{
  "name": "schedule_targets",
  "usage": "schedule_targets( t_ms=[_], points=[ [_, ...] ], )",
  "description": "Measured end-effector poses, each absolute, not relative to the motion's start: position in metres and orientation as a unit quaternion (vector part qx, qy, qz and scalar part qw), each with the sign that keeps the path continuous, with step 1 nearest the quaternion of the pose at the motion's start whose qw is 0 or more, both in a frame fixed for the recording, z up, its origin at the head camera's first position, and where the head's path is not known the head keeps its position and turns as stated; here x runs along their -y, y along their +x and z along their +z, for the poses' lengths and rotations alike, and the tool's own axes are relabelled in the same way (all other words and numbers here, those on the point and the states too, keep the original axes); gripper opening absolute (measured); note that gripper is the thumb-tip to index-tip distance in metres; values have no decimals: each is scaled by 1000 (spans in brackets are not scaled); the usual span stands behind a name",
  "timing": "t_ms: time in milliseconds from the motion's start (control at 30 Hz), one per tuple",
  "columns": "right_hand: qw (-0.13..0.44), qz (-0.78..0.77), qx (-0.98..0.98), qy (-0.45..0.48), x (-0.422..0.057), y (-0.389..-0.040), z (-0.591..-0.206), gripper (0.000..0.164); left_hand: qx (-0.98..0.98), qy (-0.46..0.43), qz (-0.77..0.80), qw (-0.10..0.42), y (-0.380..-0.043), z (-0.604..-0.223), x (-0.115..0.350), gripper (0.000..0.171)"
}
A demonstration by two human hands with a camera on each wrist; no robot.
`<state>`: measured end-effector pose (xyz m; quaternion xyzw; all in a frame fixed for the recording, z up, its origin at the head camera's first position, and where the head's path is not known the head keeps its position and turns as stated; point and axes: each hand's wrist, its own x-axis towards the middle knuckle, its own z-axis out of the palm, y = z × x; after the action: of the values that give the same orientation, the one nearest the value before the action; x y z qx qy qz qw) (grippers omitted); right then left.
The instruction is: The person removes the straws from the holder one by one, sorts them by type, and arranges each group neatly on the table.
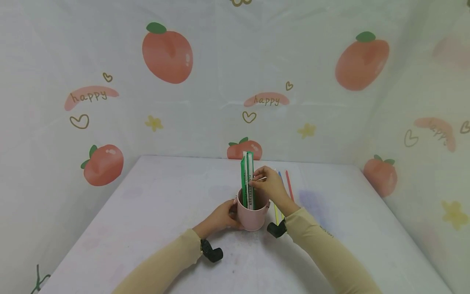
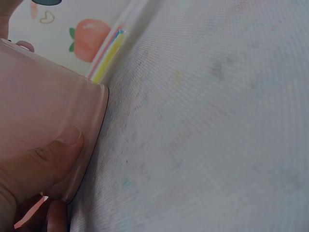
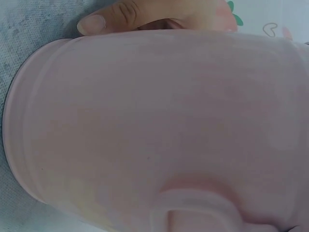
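Note:
A small pink bucket (image 1: 251,220) stands upright on the table, with a moulded loop (image 3: 203,200) on its side in the right wrist view. My left hand (image 1: 222,216) grips it from the left, the thumb (image 2: 58,152) lying low on the wall near the base. Long, slim green-and-white packets (image 1: 247,175) stand inside and rise well above the rim. Over the bucket's right side, my right hand (image 1: 271,185) pinches the right-hand packet with thumb and fingers, partway up its length. The packets' lower ends are hidden inside the bucket.
Thin coloured sticks lie on the table (image 1: 165,204) just right of the bucket: a red stick (image 1: 290,185), a blue one (image 1: 280,174) and yellow ones (image 1: 276,214), partly hidden by my right arm. A fruit-printed white curtain (image 1: 213,81) hangs behind the table.

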<state>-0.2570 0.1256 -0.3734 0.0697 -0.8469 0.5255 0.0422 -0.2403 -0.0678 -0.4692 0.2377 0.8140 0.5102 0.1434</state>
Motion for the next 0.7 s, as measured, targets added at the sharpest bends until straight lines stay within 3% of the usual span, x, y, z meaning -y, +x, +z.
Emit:
schedule_targets(
  t_ms=[700],
  points=[
    [35, 500, 861, 83, -124, -257, -370, 19, -801, 247, 527, 142, -241, -472, 68, 78]
  ],
)
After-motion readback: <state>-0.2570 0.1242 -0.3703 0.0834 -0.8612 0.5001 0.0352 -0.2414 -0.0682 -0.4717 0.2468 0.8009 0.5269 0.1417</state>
